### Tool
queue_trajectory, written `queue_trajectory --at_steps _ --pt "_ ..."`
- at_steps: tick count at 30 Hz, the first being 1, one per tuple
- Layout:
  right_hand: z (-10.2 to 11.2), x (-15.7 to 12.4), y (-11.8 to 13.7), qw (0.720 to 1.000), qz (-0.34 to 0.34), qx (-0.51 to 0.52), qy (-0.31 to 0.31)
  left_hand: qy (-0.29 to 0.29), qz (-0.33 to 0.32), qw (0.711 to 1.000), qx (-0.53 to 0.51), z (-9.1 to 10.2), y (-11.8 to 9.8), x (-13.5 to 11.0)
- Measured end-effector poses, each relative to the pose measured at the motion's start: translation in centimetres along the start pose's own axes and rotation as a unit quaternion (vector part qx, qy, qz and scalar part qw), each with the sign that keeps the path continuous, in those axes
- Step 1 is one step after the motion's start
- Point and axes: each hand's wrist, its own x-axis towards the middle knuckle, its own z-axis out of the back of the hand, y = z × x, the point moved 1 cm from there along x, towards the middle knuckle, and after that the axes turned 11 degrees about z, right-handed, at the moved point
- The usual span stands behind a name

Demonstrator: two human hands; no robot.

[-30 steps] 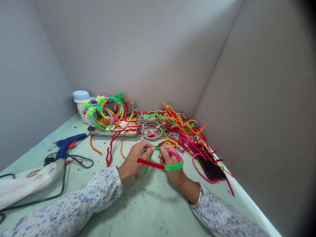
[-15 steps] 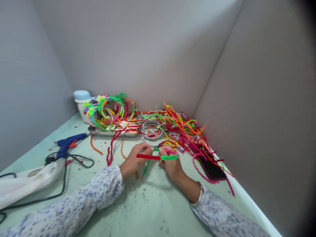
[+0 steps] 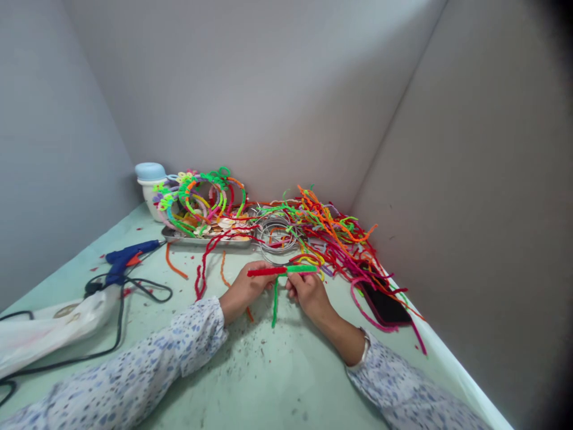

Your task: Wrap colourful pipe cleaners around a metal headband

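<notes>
1. Lower centre: from here I am seeing a green strand (image 3: 274, 307) hanging below the hands; it could be unravelling if its wrap is loose.
2. Centre: the red-and-green band (image 3: 280, 271) is showing edge-on above the table (image 3: 268, 382). The right hand (image 3: 311, 295) is pinching its green stretch with narrowed fingers; the left hand (image 3: 250, 288) is curling behind the red stretch, so I cannot tell what its fingertips are gripping. A slack pinch might be letting the wraps slip.
3. Right: a pink stem (image 3: 373, 322) is curving beside the phone (image 3: 388, 304); a passing sleeve could be snagging it.
4. Left: the glue gun (image 3: 125, 258) is trailing a cord (image 3: 120, 322), a likely catch for the left arm.
5. Beyond the hands: a wire coil (image 3: 277, 251) and heaped stems (image 3: 335, 233) are crowding together, risking tangles.
</notes>
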Motion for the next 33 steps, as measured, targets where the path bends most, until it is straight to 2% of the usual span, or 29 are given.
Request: queue_trajectory --at_steps 11,22,28,33 --pt "-0.2 0.1 -0.2 1.000 0.000 0.009 0.005 0.000 -0.002 1.000 -0.003 0.0 1.5 1.1" --pt "0.0 -0.1 0.4 1.000 0.002 0.000 0.017 -0.005 -0.018 0.998 0.054 0.1 0.4 0.3" --pt "-0.1 -0.1 0.4 1.000 0.007 -0.014 0.026 -0.013 0.006 0.998 0.064 0.1 0.6 0.4" --pt "-0.1 0.0 0.3 1.000 0.009 -0.008 0.029 -0.010 0.018 0.998 0.057 0.0 1.7 1.1"
